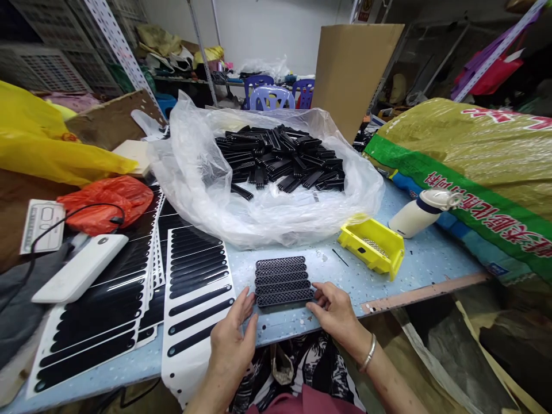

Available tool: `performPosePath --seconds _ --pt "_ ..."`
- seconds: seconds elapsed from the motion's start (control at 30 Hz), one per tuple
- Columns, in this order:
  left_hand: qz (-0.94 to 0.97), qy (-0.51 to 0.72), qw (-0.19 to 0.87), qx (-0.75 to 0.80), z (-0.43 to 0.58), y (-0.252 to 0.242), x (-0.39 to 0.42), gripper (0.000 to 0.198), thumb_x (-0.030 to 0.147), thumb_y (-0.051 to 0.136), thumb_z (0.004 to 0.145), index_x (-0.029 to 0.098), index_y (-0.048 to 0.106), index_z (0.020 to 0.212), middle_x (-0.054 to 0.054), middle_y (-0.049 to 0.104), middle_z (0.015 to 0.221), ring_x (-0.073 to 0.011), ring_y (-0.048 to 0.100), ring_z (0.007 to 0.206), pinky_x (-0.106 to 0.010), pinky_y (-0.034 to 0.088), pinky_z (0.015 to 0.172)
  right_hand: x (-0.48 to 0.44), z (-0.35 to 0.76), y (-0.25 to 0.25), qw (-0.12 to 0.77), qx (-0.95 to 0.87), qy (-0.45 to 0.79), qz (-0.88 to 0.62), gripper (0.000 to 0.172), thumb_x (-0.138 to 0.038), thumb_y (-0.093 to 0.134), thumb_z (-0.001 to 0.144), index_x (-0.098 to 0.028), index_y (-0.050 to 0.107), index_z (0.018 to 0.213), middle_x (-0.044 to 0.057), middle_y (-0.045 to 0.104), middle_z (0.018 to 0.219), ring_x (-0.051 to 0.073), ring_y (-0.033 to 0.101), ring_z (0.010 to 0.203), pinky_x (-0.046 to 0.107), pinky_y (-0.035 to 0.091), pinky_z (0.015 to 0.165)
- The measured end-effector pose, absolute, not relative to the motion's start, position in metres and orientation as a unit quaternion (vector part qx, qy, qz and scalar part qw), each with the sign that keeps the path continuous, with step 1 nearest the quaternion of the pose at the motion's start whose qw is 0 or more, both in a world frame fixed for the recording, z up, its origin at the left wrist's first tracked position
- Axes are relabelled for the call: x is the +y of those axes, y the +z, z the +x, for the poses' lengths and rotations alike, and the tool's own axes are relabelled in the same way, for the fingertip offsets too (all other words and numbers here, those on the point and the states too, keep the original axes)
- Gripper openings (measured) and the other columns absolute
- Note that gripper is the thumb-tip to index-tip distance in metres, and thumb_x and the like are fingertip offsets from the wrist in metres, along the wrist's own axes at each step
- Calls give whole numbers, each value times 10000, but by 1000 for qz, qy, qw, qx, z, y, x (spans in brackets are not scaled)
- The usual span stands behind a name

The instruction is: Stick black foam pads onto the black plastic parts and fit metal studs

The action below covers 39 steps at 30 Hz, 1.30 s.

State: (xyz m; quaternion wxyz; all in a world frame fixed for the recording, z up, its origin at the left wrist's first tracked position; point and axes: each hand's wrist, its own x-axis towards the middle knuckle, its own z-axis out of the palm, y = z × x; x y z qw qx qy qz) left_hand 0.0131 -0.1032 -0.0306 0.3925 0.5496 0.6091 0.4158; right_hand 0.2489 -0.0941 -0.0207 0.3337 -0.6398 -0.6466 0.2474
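Several black mesh-patterned plastic strips lie side by side in a neat block on the table before me. My left hand is at the block's left end, thumb and fingers spread, holding nothing. At the right end is my right hand, its thumb and fingers apart around the nearest strip's end; whether it touches the strip I cannot tell. Left of the block lies a white sheet of black adhesive strips, its upper part partly covered by the plastic bag. Farther back, a large clear plastic bag holds a heap of black plastic strips.
A yellow bin with small metal pieces stands at the right, beside a white bottle. Bulky yellow-green sacks line the right edge. More strip sheets, a white power bank and a red bag lie left.
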Motion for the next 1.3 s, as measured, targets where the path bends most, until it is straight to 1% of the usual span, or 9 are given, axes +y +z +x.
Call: performPosePath --seconds 0.17,0.37,0.57,0.67,0.83,1.07,1.17,1.23,1.3 --pt "576 418 352 608 21 -24 -105 526 277 565 800 134 554 1306 -136 683 1206 -267 639 1119 -416 513 993 -94 249 -22 337 -656 236 -632 292 -172 625 712 -103 664 992 29 615 717 140 580 555 268 477 528" --pt "558 418 360 620 14 -28 -103 528 304 578 815 147 548 1318 -128 655 1259 -269 634 1131 -441 455 1055 -94 249 -21 335 -653 242 -635 300 -167 612 708 -112 663 999 31 626 724 137 584 551 265 479 531" --pt "452 508 468 565 20 -12 -82 591 408 583 855 180 474 1389 -118 487 1449 -274 465 1316 -426 376 1113 -93 246 -18 327 -654 237 -640 326 -131 591 686 -126 660 1004 22 617 722 141 581 567 262 483 536" --pt "423 516 511 542 27 -6 -76 609 428 592 854 195 461 1401 -117 480 1454 -272 441 1333 -427 354 1126 -92 246 -18 324 -657 236 -638 358 -100 555 683 -128 649 1027 29 622 734 142 583 570 268 497 555" --pt "431 507 511 544 33 -8 -79 616 460 593 847 203 476 1395 -104 461 1470 -275 411 1353 -410 359 1127 -93 246 -18 327 -666 223 -633 371 -96 538 688 -127 636 1044 34 618 737 144 579 563 267 494 537" --pt "416 510 522 543 34 -6 -79 615 440 601 847 204 469 1399 -108 467 1464 -281 414 1350 -425 364 1124 -92 246 -18 331 -680 212 -619 367 -73 475 692 -120 641 1017 48 626 731 151 598 577 265 508 540" --pt "421 511 511 549 26 -4 -85 610 433 602 847 208 468 1397 -110 462 1468 -274 426 1343 -427 361 1123 -94 251 -15 356 -678 205 -610 367 -87 463 696 -130 644 1014 53 653 732 148 608 555 259 520 519" --pt "428 512 494 557 12 -2 -92 598 433 627 824 204 505 1364 -118 527 1415 -277 480 1304 -429 394 1101 -98 254 -9 389 -667 187 -607 306 -126 473 739 -141 649 989 60 668 726 155 623 546 261 534 505" --pt "433 516 455 583 -13 1 -100 569 438 668 779 193 577 1283 -126 643 1280 -288 575 1211 -428 461 1047 -105 255 -1 421 -662 158 -600 212 -184 504 799 -166 656 944 56 670 697 166 636 543 262 540 491"
